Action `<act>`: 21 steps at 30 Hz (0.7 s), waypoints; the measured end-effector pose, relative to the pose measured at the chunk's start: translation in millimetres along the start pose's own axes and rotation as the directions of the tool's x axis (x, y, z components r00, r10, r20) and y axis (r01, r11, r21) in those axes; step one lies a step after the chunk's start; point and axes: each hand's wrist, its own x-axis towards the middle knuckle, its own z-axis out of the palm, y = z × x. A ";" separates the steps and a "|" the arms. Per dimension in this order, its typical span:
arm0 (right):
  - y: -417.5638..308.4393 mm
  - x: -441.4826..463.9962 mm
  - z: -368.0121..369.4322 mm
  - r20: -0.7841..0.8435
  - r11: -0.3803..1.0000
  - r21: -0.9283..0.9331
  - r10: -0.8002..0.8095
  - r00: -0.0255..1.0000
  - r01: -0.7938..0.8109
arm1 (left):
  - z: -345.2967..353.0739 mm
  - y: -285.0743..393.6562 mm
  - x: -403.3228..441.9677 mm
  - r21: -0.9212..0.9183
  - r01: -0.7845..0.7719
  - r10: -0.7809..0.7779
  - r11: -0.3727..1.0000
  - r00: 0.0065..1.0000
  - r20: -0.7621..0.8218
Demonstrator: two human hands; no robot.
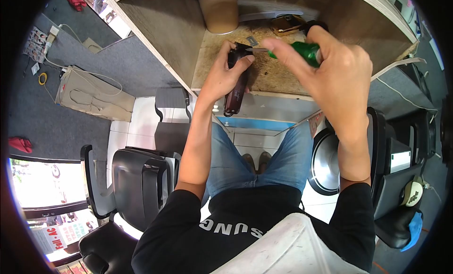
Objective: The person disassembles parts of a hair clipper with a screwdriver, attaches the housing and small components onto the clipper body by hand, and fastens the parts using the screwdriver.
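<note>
In the head view, my left hand (222,79) is closed around a dark hair clipper (235,100), its reddish-brown lower end hanging past the front edge of the wooden shelf (278,78). The clipper's black head points away from me. My right hand (340,68) grips the green handle of a screwdriver (306,52). Its metal shaft lies sideways, with the tip at the clipper's head; whether it sits in a screw is too small to tell. A small dark flat piece (252,41) lies on the shelf just beyond the clipper.
A tan cylinder (218,12) stands at the back of the shelf, near a shiny gold-coloured object (287,24). Wooden side walls (160,33) enclose the shelf. Black salon chairs (137,186) stand at left, and a round metal chair base (325,163) at right.
</note>
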 end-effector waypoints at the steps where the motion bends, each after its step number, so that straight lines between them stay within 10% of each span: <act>1: -1.5 -3.1 -2.6 0.035 0.998 0.051 0.030 0.999 -0.032 | -0.6 -0.5 0.7 0.000 -0.013 0.013 1.000 1.000 0.010; 7: 13.3 -41.3 8.4 -0.018 0.792 0.467 0.454 0.891 -0.394 | -2.0 -7.2 1.6 -0.123 0.015 -0.031 0.992 0.991 -0.127; 21: 39.6 -87.1 116.3 0.061 0.953 -0.060 0.300 0.952 -0.296 | -10.1 -12.8 5.4 -0.376 -0.122 0.020 0.918 0.964 -0.264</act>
